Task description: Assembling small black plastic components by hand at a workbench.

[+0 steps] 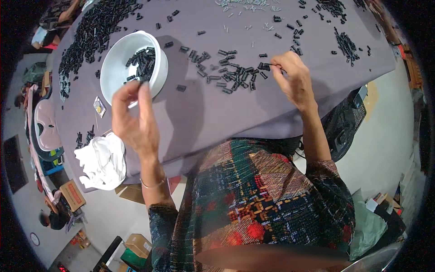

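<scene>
My left hand (137,119) is at the near rim of a white bowl (161,59), thumb and fingers pinched on a small black plastic piece that they mostly cover. Inside the bowl lies a heap of similar black pieces (145,63). Over to the right, my right hand (294,80) is closed in a pinch around a thin dark stick-like thing (275,65). Its tip meets a black piece (263,66) at the edge of a loose scatter of black pieces (240,78) on the grey-purple tablecloth (199,131).
A large pile of black pieces (93,31) spreads beyond the bowl at the far left. Small metal springs (242,4) lie at the far edge. More dark parts (346,45) are at the right. A white cloth bundle (102,161) sits at the near left corner. Other people's arms show at both far sides.
</scene>
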Demonstrator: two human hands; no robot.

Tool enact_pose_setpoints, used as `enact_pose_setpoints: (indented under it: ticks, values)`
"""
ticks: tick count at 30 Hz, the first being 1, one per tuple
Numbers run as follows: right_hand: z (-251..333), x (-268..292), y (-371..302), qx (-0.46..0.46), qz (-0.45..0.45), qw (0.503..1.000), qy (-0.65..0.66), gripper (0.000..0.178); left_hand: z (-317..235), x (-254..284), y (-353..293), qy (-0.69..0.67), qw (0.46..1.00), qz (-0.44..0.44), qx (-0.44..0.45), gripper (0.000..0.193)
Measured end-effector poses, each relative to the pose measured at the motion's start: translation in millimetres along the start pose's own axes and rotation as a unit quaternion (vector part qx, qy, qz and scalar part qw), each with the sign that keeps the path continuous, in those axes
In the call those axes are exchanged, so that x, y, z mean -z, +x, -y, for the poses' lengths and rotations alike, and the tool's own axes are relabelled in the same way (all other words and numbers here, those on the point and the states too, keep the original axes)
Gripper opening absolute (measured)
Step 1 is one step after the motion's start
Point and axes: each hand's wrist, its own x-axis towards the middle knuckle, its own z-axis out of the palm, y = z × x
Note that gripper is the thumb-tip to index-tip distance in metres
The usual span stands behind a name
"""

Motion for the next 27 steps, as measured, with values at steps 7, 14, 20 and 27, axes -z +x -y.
enact_pose_setpoints:
  ticks: [7, 14, 20, 27]
  values:
    - [-2, -6, -1, 0.01, 0.015, 1.0, -0.015, 0.01, 26, 2, 23, 0.201, 0.973, 0.018, -0.11, 0.017]
    - [27, 7, -4, -0.06, 0.024, 0.986, 0.153, 0.018, -14, -18, -25, -0.149, 0.981, 0.091, 0.081, 0.01]
    - [53, -5, -9, -0.021, -0.028, 0.942, 0.333, 0.02, -41, -57, -58, -0.442, 0.784, 0.264, 0.346, 0.017]
    - [78, -23, -19, 0.091, -0.136, 0.974, 0.154, 0.027, -46, -67, -76, -0.525, 0.695, 0.208, 0.445, 0.02]
